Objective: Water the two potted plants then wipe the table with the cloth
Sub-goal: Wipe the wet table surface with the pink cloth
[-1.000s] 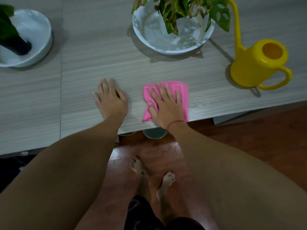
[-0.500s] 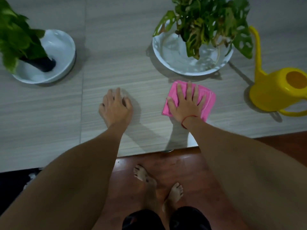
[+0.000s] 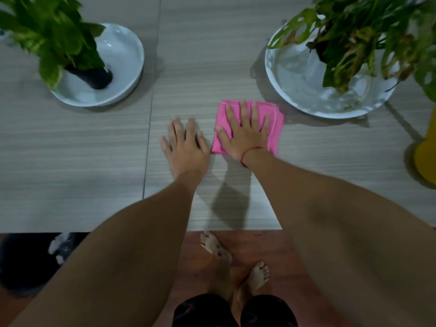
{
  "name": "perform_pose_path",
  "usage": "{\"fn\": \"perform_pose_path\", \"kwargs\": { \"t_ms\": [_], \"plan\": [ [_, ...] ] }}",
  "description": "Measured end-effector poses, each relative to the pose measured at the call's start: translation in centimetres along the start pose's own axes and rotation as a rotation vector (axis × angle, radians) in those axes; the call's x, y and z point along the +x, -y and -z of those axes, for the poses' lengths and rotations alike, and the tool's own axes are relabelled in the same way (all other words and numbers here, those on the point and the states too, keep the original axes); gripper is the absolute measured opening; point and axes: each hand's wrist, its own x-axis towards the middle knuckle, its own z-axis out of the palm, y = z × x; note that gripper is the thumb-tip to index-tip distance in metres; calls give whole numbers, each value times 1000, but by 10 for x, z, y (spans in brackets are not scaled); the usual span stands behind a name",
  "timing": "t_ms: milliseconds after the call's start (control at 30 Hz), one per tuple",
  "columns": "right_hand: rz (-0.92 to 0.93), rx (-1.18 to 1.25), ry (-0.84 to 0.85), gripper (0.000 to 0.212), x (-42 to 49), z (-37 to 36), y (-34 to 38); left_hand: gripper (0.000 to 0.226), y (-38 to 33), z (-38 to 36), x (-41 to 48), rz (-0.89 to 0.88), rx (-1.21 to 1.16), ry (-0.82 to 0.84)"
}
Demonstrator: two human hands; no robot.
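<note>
Watering: judged done; the right bowl [image 3: 306, 100] shows water pooled around its plant [image 3: 368, 36], and the yellow can [image 3: 427, 159] is set down at the right edge, well apart from both hands.
Left plant: plant [image 3: 54, 36] sits in a black pot in its own bowl [image 3: 127, 57]; I cannot tell if water is in it.
Wiping: in hand, judged only partly done.
Cloth: pink cloth [image 3: 273, 128] lies folded on the counter [image 3: 70, 161], between the two bowls, near the right one.
Right hand: right hand [image 3: 245, 135] flat, fingers spread, pressing the cloth down, not gripping it.
Left hand: left hand [image 3: 186, 145] flat on the bare counter just beside the cloth, holding nothing.
Left to do: most of the counter, especially the left half and around the bowls.
</note>
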Motion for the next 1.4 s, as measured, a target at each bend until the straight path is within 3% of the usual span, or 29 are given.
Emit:
{"fn": "perform_pose_path", "kwargs": {
  "t_ms": [200, 333, 500, 833, 1067, 1200, 1333, 1400],
  "plan": [
    [102, -29, 13, 59, -42, -6, -24, 57, 6, 8, -4, -33, -79, -46],
    [16, -11, -12, 53, -45, -5, -31, 55, 36, 23, -5, 27, -27, -96],
    [-217, 344, -68, 49, -16, 3, 9, 55, 90, 37, 4, 200, -21, -43],
    [126, -3, -24, 55, 14, -26, 102, 60, 96, 27, 5, 184, -28, -83],
    [291, -75, -54, 53, -27, -29, 64, 58, 95, 28, 4, 210, -33, -72],
    [163, -75, -80, 53, -18, -23, 53, 58, 95, 31, 3, 206, -43, -62],
    [-34, -20, -91, 56, 2, -27, 83, 58, 96, 27, 2, 204, -20, -87],
    [-47, -11, -79, 57, 8, -29, 99, 58, 95, 26, 3, 199, -10, -87]
  ]
}}
